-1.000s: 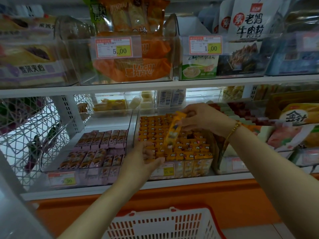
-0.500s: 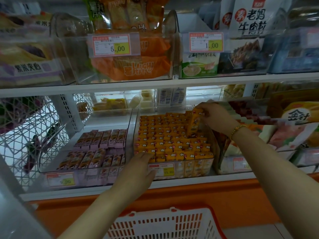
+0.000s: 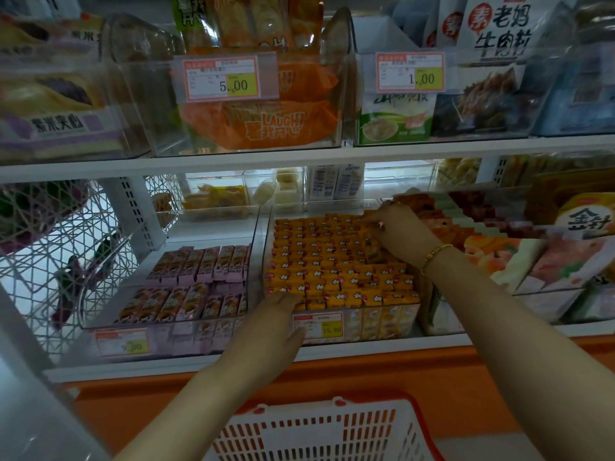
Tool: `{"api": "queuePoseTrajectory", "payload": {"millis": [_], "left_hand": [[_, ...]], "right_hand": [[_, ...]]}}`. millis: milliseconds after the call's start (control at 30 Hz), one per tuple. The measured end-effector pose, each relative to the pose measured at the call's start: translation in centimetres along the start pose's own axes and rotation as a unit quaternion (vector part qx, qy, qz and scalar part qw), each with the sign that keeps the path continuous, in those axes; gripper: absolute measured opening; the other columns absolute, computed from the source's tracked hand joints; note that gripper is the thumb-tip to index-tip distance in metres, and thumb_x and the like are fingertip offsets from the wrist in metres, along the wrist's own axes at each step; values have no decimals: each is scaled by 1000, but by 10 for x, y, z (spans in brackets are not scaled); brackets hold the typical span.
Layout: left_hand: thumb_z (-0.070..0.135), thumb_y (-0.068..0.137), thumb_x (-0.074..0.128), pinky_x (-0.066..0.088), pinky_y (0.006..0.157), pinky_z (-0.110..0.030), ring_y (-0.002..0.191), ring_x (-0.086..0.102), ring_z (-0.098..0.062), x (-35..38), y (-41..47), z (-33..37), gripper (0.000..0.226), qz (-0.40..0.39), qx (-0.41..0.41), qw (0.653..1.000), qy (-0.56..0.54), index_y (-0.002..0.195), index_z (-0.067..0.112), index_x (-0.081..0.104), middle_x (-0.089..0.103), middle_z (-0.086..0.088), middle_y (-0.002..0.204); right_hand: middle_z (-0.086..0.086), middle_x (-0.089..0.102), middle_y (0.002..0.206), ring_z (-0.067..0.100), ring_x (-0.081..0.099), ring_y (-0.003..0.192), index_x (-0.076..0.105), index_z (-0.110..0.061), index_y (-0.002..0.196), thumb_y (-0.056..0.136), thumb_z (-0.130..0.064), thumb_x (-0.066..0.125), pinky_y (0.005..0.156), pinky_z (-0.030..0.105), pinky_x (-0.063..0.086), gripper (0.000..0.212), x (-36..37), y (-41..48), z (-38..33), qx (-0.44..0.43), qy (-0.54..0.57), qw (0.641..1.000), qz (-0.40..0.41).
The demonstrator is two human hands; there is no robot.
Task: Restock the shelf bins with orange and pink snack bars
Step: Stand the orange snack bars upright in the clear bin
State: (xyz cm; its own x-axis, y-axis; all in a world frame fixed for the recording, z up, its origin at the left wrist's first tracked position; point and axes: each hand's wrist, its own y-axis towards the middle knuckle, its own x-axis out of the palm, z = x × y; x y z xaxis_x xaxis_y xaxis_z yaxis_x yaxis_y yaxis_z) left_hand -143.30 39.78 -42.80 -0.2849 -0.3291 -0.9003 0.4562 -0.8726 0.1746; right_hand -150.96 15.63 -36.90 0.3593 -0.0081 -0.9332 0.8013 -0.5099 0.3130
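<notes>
Orange snack bars [image 3: 329, 261] stand packed in rows in a clear bin [image 3: 382, 322] on the lower shelf. My right hand [image 3: 399, 231] is at the bin's back right, with its fingers curled round one tilted orange snack bar [image 3: 374, 252] that is sunk among the others. The fingers of my left hand [image 3: 278, 316] lie straight on the front-left row of orange bars. Left of this, pink snack bars [image 3: 199, 267] lie in two rows in another clear bin [image 3: 166, 339].
A red and white shopping basket [image 3: 316, 430] sits below, in front of the orange shelf base. The upper shelf [image 3: 299, 154] overhangs the bins, carrying clear boxes of snack bags. Packaged goods [image 3: 532, 261] crowd the right; a white wire rack [image 3: 66, 247] stands left.
My right hand carried the orange bar from above the bin's middle to its back right and lowered it among the rows. My left hand settled flat onto the front-left bars.
</notes>
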Motion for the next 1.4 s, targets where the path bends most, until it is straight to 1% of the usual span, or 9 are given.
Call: {"api": "queuePoseTrajectory", "payload": {"millis": [133,200,367,567,800,933,1067,1200,1400], "left_hand": [[31,98,47,22,106,-16,138,25,-10,1,1,-4,53,-8,2,1000,4,146,24,26,27,6,151],[30,98,47,23,107,-17,138,25,-10,1,2,-5,53,-9,2,1000,6,146,23,27,28,6,151],[30,98,46,26,103,-17,135,29,-10,0,3,-5,51,-5,4,1000,8,145,23,29,31,6,148],[30,98,46,26,104,-17,134,31,-10,1,3,-6,51,-6,3,1000,9,145,23,29,31,7,148],[32,98,46,25,106,-18,136,29,-10,2,2,-6,53,-7,2,1000,13,146,24,27,28,7,150],[30,97,47,24,105,-17,135,30,-9,3,2,-6,53,-2,6,1000,18,146,24,27,30,7,149],[30,98,46,20,107,-16,137,26,-9,3,1,-6,54,-6,13,999,31,147,24,25,27,8,150],[31,98,46,19,107,-15,138,24,-8,2,0,-7,55,-7,15,999,30,147,26,23,25,9,151],[31,98,45,18,109,-17,140,21,-9,0,-2,-3,55,-10,9,999,31,147,25,22,23,8,153]], "right_hand": [[15,62,114,25,57,104,64,-3,112,94,-11,49,81,24,42,25,3,-3,10,42,-10,998,-37],[9,62,117,23,59,105,68,-8,110,94,-12,50,83,23,43,24,4,-6,14,55,-26,995,-77],[7,62,116,22,58,105,68,-11,110,90,-8,55,85,25,44,25,13,-4,17,31,-50,995,-82],[15,62,109,26,58,98,63,-3,110,91,-6,47,87,35,51,25,26,2,18,15,-51,978,-203],[8,63,114,23,58,104,65,-10,115,93,-28,57,91,31,46,30,35,2,15,14,-6,995,-98],[8,67,105,21,61,96,70,-13,103,89,-25,61,79,26,46,20,40,4,15,46,-9,998,-52],[3,65,113,20,60,102,70,-19,106,89,-26,61,87,31,49,20,41,2,13,37,-35,998,-43],[3,65,109,19,60,100,70,-18,103,89,-30,61,84,32,49,21,44,-1,15,23,-44,998,-26],[9,65,103,23,59,95,61,-12,106,93,-19,50,77,31,46,18,47,-5,17,-1,-36,999,0]]}}
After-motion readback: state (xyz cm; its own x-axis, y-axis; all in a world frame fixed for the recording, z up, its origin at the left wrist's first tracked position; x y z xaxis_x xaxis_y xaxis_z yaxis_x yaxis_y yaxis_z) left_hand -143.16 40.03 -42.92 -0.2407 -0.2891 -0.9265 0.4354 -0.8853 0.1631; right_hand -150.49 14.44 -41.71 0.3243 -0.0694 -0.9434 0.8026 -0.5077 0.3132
